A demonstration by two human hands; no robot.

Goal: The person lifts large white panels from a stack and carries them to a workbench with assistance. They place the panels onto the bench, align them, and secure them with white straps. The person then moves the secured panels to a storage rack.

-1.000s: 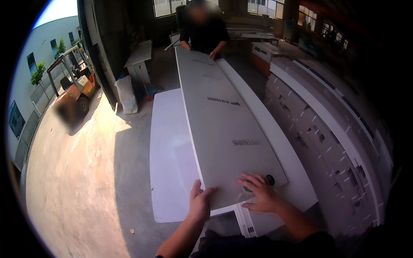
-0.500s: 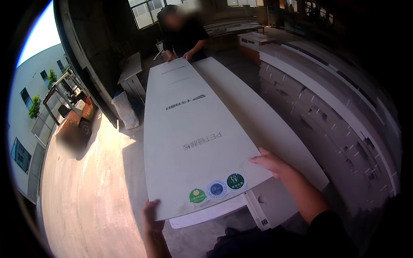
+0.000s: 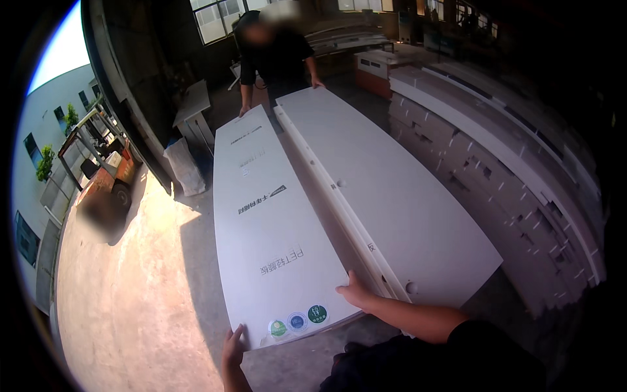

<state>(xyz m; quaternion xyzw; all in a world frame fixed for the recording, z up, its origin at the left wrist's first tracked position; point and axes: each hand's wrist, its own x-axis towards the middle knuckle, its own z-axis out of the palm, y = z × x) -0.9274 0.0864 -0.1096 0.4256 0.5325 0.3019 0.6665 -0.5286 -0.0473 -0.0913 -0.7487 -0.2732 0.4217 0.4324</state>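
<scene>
A long white panel [image 3: 274, 222] with dark printing and three round stickers stretches away from me. My left hand [image 3: 234, 343] grips its near left corner, thumb on top and fingers mostly hidden at the edge. My right hand [image 3: 356, 292] is closed over the right edge near its close end, with the thumb on the upper face. Beside it lies a second white panel [image 3: 405, 196] with small round holes along its left side. At the far end stands a co-worker [image 3: 274, 52], one hand [image 3: 245, 111] at the printed panel's edge and the other at the second panel's far edge.
Stacked boards [image 3: 483, 157] fill the right side. A forklift [image 3: 108, 166] stands outside on the left beyond a large door [image 3: 127, 98]. By the doorway are a white sack [image 3: 184, 166] and a small table [image 3: 192, 104].
The printed panel has slid left and toward me off the second panel, opening a gap between them. My right hand moved left with it. The co-worker's hands have spread apart.
</scene>
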